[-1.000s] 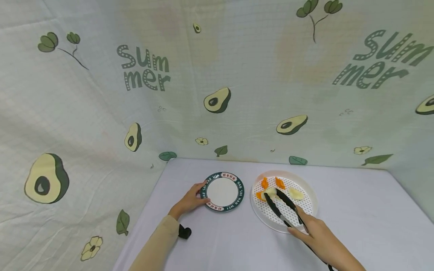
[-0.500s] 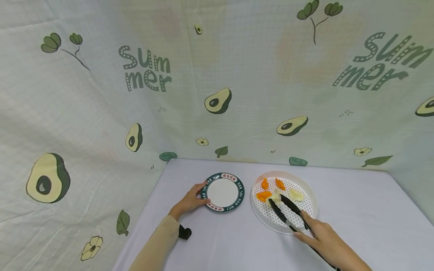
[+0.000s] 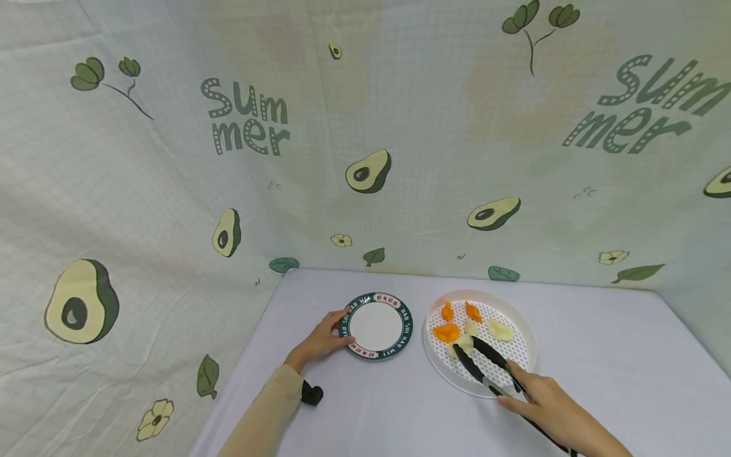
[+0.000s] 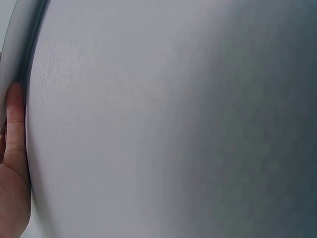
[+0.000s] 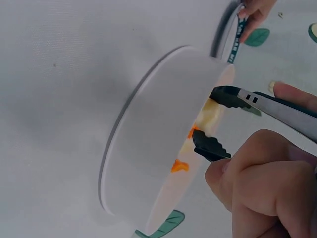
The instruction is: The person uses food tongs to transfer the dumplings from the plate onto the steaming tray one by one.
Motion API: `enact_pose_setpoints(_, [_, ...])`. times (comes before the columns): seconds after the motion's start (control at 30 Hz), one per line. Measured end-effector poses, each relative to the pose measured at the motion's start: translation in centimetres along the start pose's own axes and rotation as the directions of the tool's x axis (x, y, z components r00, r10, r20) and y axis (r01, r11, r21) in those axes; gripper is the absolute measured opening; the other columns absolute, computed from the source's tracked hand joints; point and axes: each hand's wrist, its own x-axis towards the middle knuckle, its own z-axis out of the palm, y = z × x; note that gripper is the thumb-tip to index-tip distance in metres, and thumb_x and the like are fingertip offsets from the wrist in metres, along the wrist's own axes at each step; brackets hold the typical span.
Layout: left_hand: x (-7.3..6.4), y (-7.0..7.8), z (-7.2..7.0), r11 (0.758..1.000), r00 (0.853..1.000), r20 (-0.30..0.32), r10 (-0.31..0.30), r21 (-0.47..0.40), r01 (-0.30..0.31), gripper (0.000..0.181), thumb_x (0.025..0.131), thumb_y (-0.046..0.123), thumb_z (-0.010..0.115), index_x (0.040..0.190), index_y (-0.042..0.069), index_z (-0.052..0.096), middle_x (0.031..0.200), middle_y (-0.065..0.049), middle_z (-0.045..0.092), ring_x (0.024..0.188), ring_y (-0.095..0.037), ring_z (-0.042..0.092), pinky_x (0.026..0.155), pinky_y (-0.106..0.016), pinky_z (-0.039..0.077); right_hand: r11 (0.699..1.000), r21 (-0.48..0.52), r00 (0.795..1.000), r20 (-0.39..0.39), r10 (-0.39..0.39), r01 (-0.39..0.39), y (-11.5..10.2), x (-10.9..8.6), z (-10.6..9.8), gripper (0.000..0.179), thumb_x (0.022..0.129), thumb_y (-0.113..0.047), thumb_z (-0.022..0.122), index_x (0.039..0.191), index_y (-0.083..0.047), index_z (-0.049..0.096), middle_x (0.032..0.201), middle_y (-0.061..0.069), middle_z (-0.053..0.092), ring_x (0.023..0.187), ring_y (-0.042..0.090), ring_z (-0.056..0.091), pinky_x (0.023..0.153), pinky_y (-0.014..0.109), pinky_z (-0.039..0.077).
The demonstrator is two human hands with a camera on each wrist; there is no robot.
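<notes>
My left hand grips the left rim of a round plate with a white centre and a dark green lettered rim. In the left wrist view its thumb lies along the plate's edge. My right hand holds black-tipped metal tongs over a white round draining tray. Between the tongs' spread tips sits a pale yellow folded piece, dumpling-like in shape; I cannot tell whether it is lifted. Near it lie an orange piece and another pale one.
Farther back in the tray are two more orange pieces, with a pale piece to the right. A black object shows beside the left wrist. The white-covered table meets a printed cloth behind and at the sides.
The tongs and the right hand have shifted nearer and slightly right, and the pale piece between the tips moved with them. The orange piece beside it is now fully uncovered. My left hand stays put.
</notes>
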Motion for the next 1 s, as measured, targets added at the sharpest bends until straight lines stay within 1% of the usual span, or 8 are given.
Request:
enact_pose_setpoints(0.07, [-0.1,-0.1,0.1,1.0,1.0,0.004,-0.012,-0.001,0.012,0.084,0.087,0.031,0.079,0.157,0.015,0.033,0.151,-0.014,0.038,0.124,-0.028,0.046,0.109,-0.051,0.036,1.0,0.013,1.0,0.016,-0.007,0.007,0.2,-0.1,0.1,0.085,0.095,-0.035,0.067,0.14,0.026,0.029,0.064,0.0,0.039,0.059,0.009,0.04,0.055,0.026,0.039])
enact_pose_setpoints(0.27, [-0.3,-0.2,0.2,1.0,1.0,0.01,-0.018,-0.009,0.018,0.085,0.087,0.032,0.078,0.157,0.016,0.033,0.152,-0.014,0.037,0.128,-0.03,0.045,0.111,-0.052,0.034,0.998,0.021,0.998,0.04,-0.053,0.052,1.0,0.0,0.1,0.081,0.097,-0.031,0.065,0.138,0.028,0.029,0.061,-0.003,0.038,0.056,0.005,0.038,0.054,0.025,0.039])
enact_pose_setpoints(0.43, [0.0,-0.2,0.0,1.0,1.0,0.002,0.002,-0.011,-0.002,0.084,0.088,0.032,0.078,0.157,0.015,0.033,0.15,-0.013,0.039,0.126,-0.028,0.045,0.111,-0.051,0.034,0.997,-0.019,0.996,0.044,-0.074,0.075,1.2,0.5,-0.2,0.078,0.097,-0.031,0.065,0.136,0.028,0.034,0.081,0.013,0.062,0.072,0.009,0.05,0.065,0.028,0.049])
enact_pose_setpoints(0.53, [0.1,-0.2,-0.1,1.0,1.0,0.002,0.007,-0.007,-0.007,0.085,0.087,0.032,0.078,0.157,0.014,0.033,0.149,-0.012,0.04,0.122,-0.026,0.046,0.109,-0.049,0.036,0.998,-0.007,0.997,0.053,-0.063,0.063,1.2,0.7,-0.3,0.079,0.097,-0.031,0.065,0.136,0.029,0.032,0.09,0.016,0.065,0.077,0.013,0.052,0.068,0.03,0.051])
enact_pose_setpoints(0.67, [0.1,-0.1,-0.1,1.0,1.0,0.002,0.011,-0.01,-0.011,0.085,0.087,0.032,0.078,0.156,0.014,0.033,0.149,-0.013,0.04,0.121,-0.026,0.046,0.107,-0.049,0.037,0.999,0.024,0.998,0.047,-0.038,0.036,1.0,0.5,-0.4,0.082,0.096,-0.031,0.066,0.137,0.029,0.029,0.064,-0.001,0.044,0.06,0.008,0.043,0.054,0.026,0.043])
enact_pose_setpoints(0.8, [0.1,0.1,-0.2,1.0,1.0,0.002,0.013,-0.019,-0.013,0.084,0.088,0.03,0.078,0.156,0.013,0.033,0.149,-0.013,0.04,0.122,-0.027,0.046,0.108,-0.049,0.037,1.0,0.016,1.0,0.009,-0.027,0.026,0.5,0.5,-0.6,0.084,0.095,-0.033,0.067,0.139,0.027,0.029,0.061,-0.002,0.037,0.053,0.008,0.034,0.049,0.026,0.037])
enact_pose_setpoints(0.9, [0.1,0.2,-0.2,1.0,1.0,-0.001,0.012,-0.017,-0.012,0.084,0.088,0.03,0.078,0.156,0.013,0.033,0.15,-0.014,0.04,0.123,-0.027,0.046,0.108,-0.049,0.037,1.0,-0.009,1.0,-0.02,-0.021,0.021,0.2,0.6,-0.6,0.086,0.094,-0.036,0.068,0.14,0.026,0.029,0.072,0.016,0.055,0.067,0.016,0.055,0.059,0.031,0.049])
enact_pose_setpoints(1.0, [0.0,0.0,-0.1,1.0,1.0,-0.002,0.008,-0.007,-0.008,0.084,0.088,0.031,0.078,0.156,0.013,0.033,0.149,-0.014,0.04,0.122,-0.026,0.047,0.107,-0.049,0.038,0.999,-0.04,0.998,-0.063,-0.015,0.012,-0.1,0.7,-0.4,0.091,0.094,-0.042,0.068,0.141,0.025,0.028,0.115,0.044,0.056,0.105,0.045,0.061,0.082,0.049,0.055])
